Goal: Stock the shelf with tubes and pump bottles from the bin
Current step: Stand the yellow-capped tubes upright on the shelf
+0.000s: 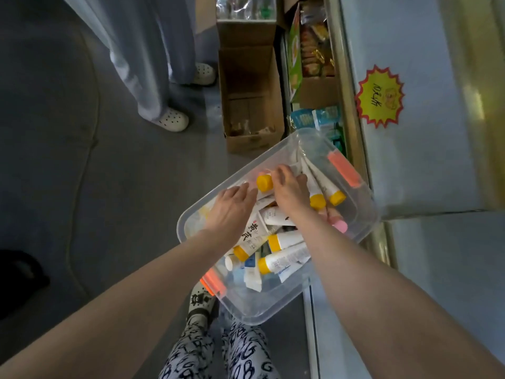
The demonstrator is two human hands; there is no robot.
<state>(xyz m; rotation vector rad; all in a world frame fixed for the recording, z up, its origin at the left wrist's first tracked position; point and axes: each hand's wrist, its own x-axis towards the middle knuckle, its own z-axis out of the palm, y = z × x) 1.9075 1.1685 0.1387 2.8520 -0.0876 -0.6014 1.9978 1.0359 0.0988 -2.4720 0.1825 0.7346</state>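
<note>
A dull grey floor (82,160) fills the left side under dim, even light. An open cardboard box (250,105) stands on it, just beside a low shelf (348,86) with a metal front rail, where snack packets (314,53) lie crowded together. Right of the rail runs a pale, smooth panel (415,165) bearing a yellow starburst sticker (379,97) edged in red. At upper left a person stands in light trousers (142,64) and white perforated clogs (173,120).
</note>
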